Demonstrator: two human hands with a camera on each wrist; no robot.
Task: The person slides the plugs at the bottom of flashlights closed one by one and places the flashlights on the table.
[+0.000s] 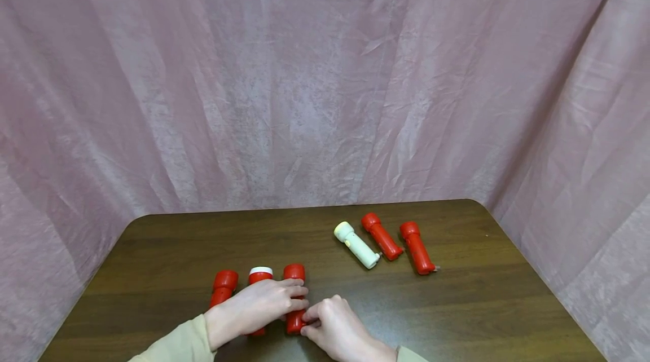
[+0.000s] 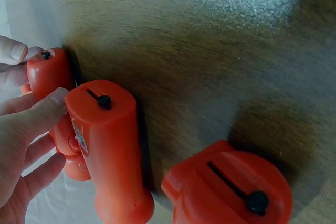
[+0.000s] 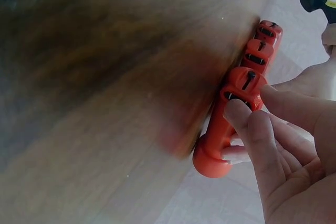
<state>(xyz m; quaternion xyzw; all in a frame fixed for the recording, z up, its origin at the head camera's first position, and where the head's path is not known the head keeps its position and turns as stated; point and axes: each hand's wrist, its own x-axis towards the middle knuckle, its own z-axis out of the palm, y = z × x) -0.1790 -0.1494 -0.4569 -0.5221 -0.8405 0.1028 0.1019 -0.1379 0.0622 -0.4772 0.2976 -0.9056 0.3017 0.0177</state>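
Three red flashlights lie side by side on the near left of the table in the head view. My left hand [image 1: 259, 303] reaches across the white-rimmed middle flashlight [image 1: 260, 277] and holds the rightmost flashlight [image 1: 294, 272] with its fingers. At that flashlight's near end, the thumb and forefinger of my right hand [image 1: 337, 325] pinch its tail. The right wrist view shows the pinched flashlight [image 3: 216, 142] with a black slider and a dark slot at its tail. To the left of my left hand lies another red flashlight [image 1: 225, 281], partly hidden by the forearm.
A pale flashlight [image 1: 359, 247] and two red ones, one in the middle [image 1: 384, 239] and one on the right [image 1: 418, 249], lie farther back, with small pieces sticking out at their tails. Pink curtains [image 1: 304, 97] hang behind the brown table [image 1: 472, 305].
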